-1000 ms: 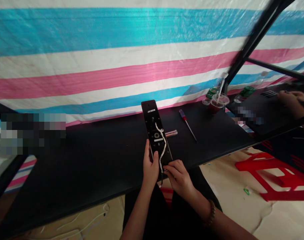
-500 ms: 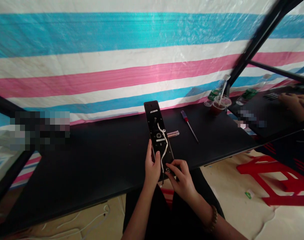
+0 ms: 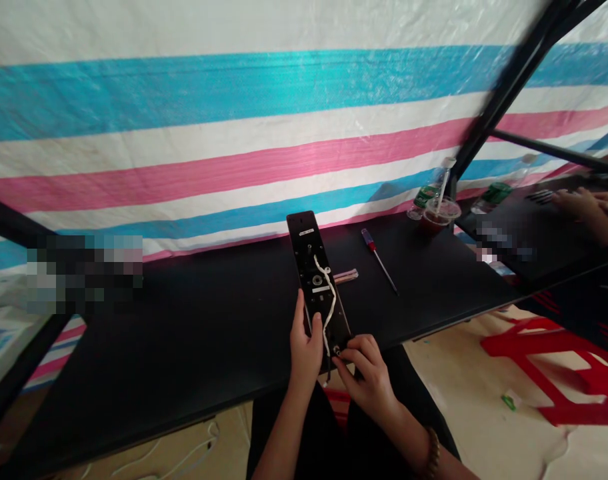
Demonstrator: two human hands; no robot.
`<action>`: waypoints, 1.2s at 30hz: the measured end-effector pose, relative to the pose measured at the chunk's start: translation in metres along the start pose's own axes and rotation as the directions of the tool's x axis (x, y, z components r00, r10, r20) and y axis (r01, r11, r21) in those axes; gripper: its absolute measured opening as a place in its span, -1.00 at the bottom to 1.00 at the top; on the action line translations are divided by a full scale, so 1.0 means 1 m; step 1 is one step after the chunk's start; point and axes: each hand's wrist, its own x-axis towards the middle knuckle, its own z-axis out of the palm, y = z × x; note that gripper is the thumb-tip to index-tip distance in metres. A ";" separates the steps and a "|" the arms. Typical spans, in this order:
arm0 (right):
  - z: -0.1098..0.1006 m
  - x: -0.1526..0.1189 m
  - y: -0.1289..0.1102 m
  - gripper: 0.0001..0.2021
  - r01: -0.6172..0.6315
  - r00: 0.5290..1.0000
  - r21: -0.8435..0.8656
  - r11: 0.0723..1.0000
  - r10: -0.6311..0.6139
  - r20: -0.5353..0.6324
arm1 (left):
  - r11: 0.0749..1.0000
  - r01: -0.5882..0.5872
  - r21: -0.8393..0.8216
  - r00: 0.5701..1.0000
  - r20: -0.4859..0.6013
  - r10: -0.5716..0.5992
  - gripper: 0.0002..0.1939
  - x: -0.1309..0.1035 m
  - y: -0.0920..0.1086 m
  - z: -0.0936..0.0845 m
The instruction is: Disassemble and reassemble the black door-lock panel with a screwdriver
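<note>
A long black door lock panel [image 3: 311,243] is tilted over the table's front edge, its inner face toward me. A white wrapped cable [image 3: 331,293] runs down it and dangles a small plug past the lower end. My left hand [image 3: 307,343] grips the panel's left edge, with the thumb on its face. At the lower end, my right hand [image 3: 367,367] has thumb and index finger pinched at a small round metal part [image 3: 337,350]. The fingertips partly hide that part.
A screwdriver [image 3: 379,261] and a small clear packet [image 3: 347,275] lie beyond the panel on the black table [image 3: 199,333]. A drink cup [image 3: 440,215] and a plastic bottle [image 3: 425,198] stand back right. Another person's hands [image 3: 581,202] are at the neighbouring table. A red stool [image 3: 559,373] stands below.
The view has tipped up slightly, so everything sits lower. My right fingers have shifted a little around the round metal part; the left hand keeps its hold.
</note>
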 end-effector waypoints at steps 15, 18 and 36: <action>-0.061 0.136 0.159 -0.70 -0.335 0.899 -0.642 0.689 0.439 0.002 | 0.962 -0.120 0.246 0.990 -0.044 0.135 -0.57 -0.009 0.007 -0.005; -0.058 0.143 0.173 -0.85 -0.378 0.831 -0.620 0.687 0.547 0.101 | 0.918 -0.136 0.373 0.981 -0.077 0.176 -0.63 -0.004 0.008 -0.031; -0.085 0.046 0.059 -0.68 -0.473 0.521 0.880 0.046 0.820 0.237 | 0.513 -0.122 0.850 0.991 0.076 0.109 -0.60 0.093 -0.014 -0.145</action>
